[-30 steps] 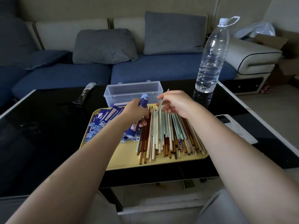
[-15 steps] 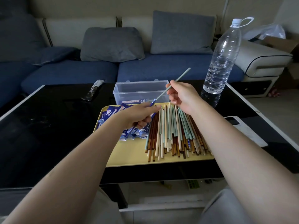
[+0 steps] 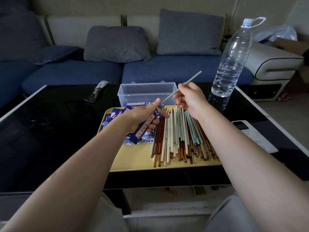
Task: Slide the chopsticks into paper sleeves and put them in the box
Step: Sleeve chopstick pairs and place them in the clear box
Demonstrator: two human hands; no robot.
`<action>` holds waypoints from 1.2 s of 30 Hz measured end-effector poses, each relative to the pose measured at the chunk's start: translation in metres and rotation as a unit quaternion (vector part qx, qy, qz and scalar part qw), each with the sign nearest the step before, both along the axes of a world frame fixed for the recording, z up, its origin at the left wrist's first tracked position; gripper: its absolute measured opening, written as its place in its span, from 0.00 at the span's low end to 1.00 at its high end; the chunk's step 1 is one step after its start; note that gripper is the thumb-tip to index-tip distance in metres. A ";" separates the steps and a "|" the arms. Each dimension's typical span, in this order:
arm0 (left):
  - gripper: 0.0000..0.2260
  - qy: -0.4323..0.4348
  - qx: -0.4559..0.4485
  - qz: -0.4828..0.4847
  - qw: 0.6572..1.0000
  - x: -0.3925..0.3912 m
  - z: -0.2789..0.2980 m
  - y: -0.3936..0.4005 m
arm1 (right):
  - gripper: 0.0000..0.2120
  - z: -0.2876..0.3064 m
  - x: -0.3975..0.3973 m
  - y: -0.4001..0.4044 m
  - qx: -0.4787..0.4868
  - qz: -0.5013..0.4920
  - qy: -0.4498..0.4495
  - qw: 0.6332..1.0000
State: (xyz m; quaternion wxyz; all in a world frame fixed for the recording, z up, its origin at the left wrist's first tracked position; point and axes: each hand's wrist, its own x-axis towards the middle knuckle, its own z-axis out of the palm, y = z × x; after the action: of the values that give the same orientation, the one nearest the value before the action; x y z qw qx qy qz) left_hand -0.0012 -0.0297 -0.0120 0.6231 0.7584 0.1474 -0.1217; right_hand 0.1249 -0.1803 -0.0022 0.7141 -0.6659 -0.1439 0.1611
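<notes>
My left hand [image 3: 142, 116] grips a blue patterned paper sleeve [image 3: 147, 124] above the yellow tray [image 3: 133, 161]. My right hand [image 3: 190, 99] pinches a pale green chopstick [image 3: 192, 79], its lower tip at the sleeve's open top end. A pile of several brown, cream and green chopsticks [image 3: 180, 139] lies on the tray's right half. More blue sleeves [image 3: 113, 116] are heaped on its left, partly hidden by my left hand. The clear plastic box [image 3: 147, 92] stands just behind the tray, with a few sleeves inside.
A tall water bottle [image 3: 232, 64] stands at the right behind my right hand. A white phone [image 3: 254, 138] lies right of the tray, a dark packet [image 3: 97, 91] far left on the black table [image 3: 50, 131]. A blue sofa is behind.
My right hand lifted a green chopstick from the pile and brought its tip to the sleeve's mouth. My left hand tilted the sleeve up towards it.
</notes>
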 end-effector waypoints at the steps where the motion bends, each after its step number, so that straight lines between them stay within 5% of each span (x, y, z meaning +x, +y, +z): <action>1: 0.28 -0.005 0.001 0.002 1.000 0.001 -0.001 0.000 | 0.05 -0.001 -0.001 0.000 -0.012 0.011 -0.005 1.000; 7: 0.27 -0.006 0.022 0.059 0.998 0.005 0.000 -0.009 | 0.12 0.000 -0.015 -0.001 -0.171 0.162 -0.037 0.971; 13: 0.18 0.014 -0.003 0.062 0.998 -0.001 0.004 -0.015 | 0.21 -0.002 -0.007 0.001 -0.166 -0.013 -0.028 0.986; 18: 0.16 0.021 -0.013 0.081 0.996 -0.001 0.006 -0.017 | 0.10 -0.002 -0.012 -0.007 -0.233 0.064 -0.106 0.965; 22: 0.13 0.020 0.065 0.102 0.992 0.006 -0.001 -0.022 | 0.08 0.000 -0.014 -0.011 -0.310 0.119 -0.109 0.937; 24: 0.13 0.020 0.079 0.108 0.991 0.011 -0.005 -0.024 | 0.07 -0.003 -0.008 -0.012 -0.389 0.083 -0.131 0.908; 29: 0.10 0.048 0.132 0.087 0.986 0.020 -0.008 -0.033 | 0.06 -0.007 -0.005 -0.027 -0.629 0.037 -0.176 0.756; 36: 0.07 0.051 0.161 0.080 0.982 0.025 -0.013 -0.041 | 0.16 -0.021 -0.008 -0.024 -0.662 0.107 -0.165 0.723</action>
State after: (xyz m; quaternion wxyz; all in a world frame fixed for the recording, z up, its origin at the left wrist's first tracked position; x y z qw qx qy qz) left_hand 0.0236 -0.0712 -0.0248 0.4924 0.8272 0.2570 -0.0848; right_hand 0.1165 -0.2045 -0.0233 0.0341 -0.9655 -0.1866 0.1785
